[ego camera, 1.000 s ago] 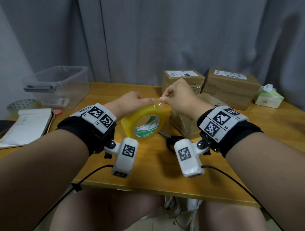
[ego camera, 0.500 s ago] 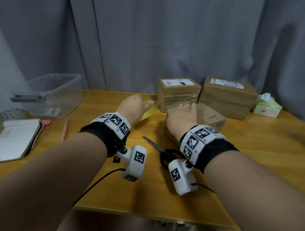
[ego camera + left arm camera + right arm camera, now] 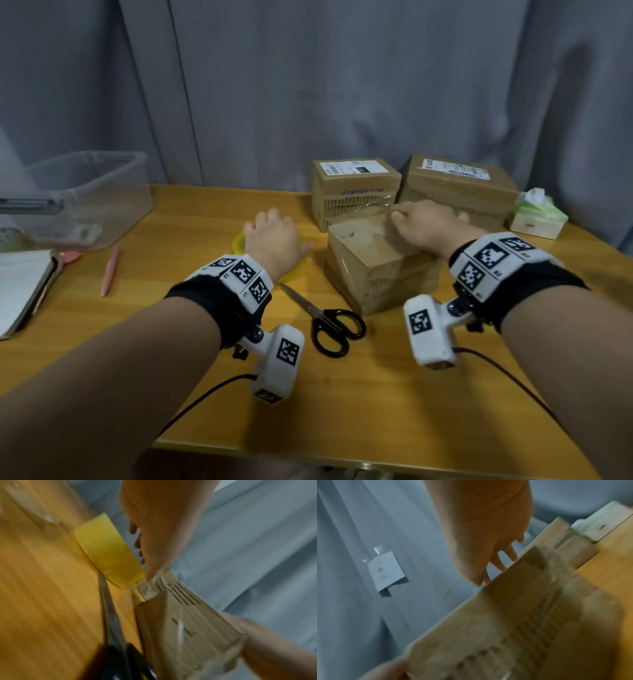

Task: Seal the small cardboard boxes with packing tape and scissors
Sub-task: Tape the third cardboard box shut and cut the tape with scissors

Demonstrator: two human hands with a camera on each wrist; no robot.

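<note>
The counter carries everything. Three boxes are seen toward its far right: two stand against the far edge, and the near box, the one in hand, lies just in front of them, closer to the middle. A clear bin stands at the far left corner, with a notebook by the left edge and a pink pen beside it. A tissue pack sits near the right edge.

The tape roll lies flat on the counter just left of the near box, mostly covered in the head view by the left hand. That hand is laid over the roll with fingers spread and fairly straight; no closed grip can be made out. The right hand rests on the far top edge of the near box, fingers bent down onto the cardboard; a glossy strip seems to be pressed there, but whether anything is pinched cannot be told, as both wrist views are blurred. The scissors lie closed and untouched on the counter in front of the roll, handles toward the near edge.

The step is judged to be the laying of tape across the near box. Next, the strip has to be drawn taut across the seam, smoothed down, and the scissors taken up to cut it free of the roll.
</note>
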